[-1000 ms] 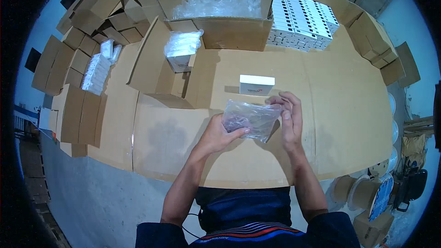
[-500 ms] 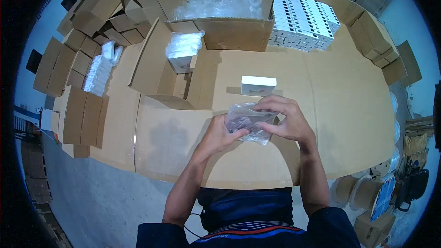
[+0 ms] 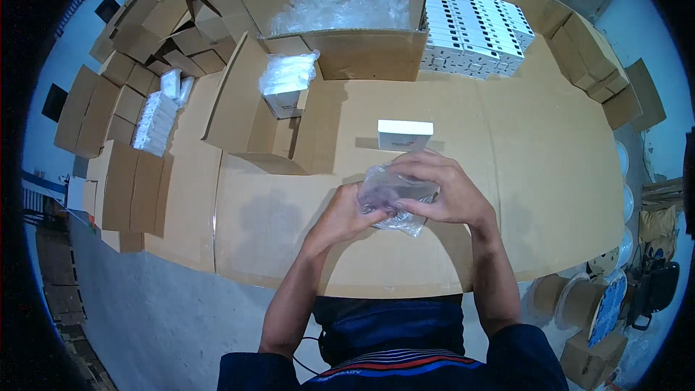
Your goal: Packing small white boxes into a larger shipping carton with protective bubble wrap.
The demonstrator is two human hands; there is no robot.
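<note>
- Both hands meet over the near middle of the cardboard-covered desk point(image 3: 550, 195), working a crinkly clear plastic bag point(image 3: 394, 199) with something greyish inside; what it is I cannot tell.
- Left hand point(image 3: 347, 216) comes in from below with the wrist cocked up, fingers curled shut on the bag's left end, thumb pressing on top.
- Right hand point(image 3: 441, 192) arches over from the right, palm down, fingers wrapped around the bag's top and far edge, pinching the film.
- To do this well, I'd judge: keep the left grip firm as the anchor, let the right fingers smooth and fold the film, and keep the bag low over the desk.
- Just beyond the hands lies a small flat white box point(image 3: 405, 134).
- Farther back stands an open brown carton of clear bags point(image 3: 340, 11), with stacked white boxes point(image 3: 474, 29) to its right.
</note>
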